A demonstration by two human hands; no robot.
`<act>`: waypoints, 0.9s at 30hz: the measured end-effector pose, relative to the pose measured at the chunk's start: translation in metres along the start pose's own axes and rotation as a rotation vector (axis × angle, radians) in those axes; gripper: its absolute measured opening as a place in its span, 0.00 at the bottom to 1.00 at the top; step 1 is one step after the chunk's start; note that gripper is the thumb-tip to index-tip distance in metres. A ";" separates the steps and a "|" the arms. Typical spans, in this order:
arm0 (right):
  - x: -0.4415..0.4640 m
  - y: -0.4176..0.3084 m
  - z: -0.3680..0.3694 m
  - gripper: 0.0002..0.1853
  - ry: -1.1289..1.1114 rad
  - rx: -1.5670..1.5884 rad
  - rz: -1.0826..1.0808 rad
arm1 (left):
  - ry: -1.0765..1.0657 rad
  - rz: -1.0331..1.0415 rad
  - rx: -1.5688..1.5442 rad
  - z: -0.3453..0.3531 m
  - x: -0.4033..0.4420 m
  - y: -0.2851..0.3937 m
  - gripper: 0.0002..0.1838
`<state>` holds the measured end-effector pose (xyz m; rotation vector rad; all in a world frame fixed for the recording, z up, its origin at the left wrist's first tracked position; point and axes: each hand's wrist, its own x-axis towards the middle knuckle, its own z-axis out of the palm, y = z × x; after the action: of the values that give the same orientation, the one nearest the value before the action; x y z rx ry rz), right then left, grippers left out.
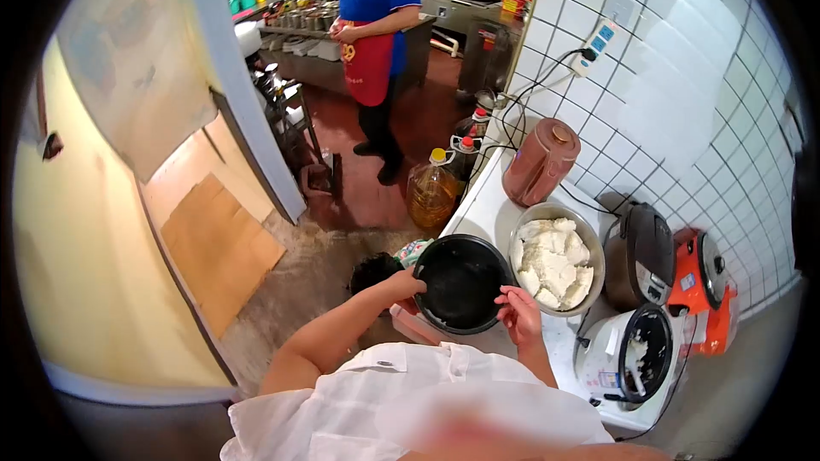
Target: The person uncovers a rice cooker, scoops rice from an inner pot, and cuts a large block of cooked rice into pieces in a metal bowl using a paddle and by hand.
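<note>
A black rice cooker inner pot point(465, 277) is held in front of my body with its mouth facing up. A few pale flecks cling to its dark inside. My left hand point(405, 288) is closed on the left rim, thumb over the edge. At the right rim, my right hand point(518, 314) pinches the edge between thumb and fingers. Just right of the pot stands a metal bowl point(596, 286) heaped with white rice point(555, 263). Nearer to me on the right, a white rice cooker point(602, 358) stands open, with rice bits on its dark part.
On the white counter point(483, 218) are a reddish-brown jug point(541, 162), a dark rice cooker point(636, 256) and an orange cooker point(696, 273). Cables run to a power strip point(598, 44). Oil bottles point(431, 196) stand on the floor. A person in a red apron point(366, 68) stands beyond the doorway.
</note>
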<state>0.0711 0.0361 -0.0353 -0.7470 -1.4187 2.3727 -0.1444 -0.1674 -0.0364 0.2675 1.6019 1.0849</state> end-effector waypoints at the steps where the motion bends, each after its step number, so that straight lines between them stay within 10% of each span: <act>1: 0.005 -0.002 -0.002 0.12 -0.026 0.003 0.003 | 0.061 0.045 -0.026 0.005 -0.004 -0.008 0.30; 14: 0.016 0.027 0.072 0.16 -0.924 0.082 0.306 | 0.681 0.164 -1.054 0.111 -0.168 -0.203 0.20; 24: -0.094 0.161 0.174 0.14 -0.947 -0.691 0.697 | 1.181 -0.028 -1.514 0.205 -0.318 -0.452 0.17; 27: -0.128 0.210 0.232 0.16 -1.074 -0.395 0.770 | 1.260 -0.072 -1.595 0.250 -0.370 -0.513 0.17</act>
<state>0.0526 -0.2963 -0.0931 0.0370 -2.3708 3.3832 0.3856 -0.5731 -0.1667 -1.7820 1.0783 2.2817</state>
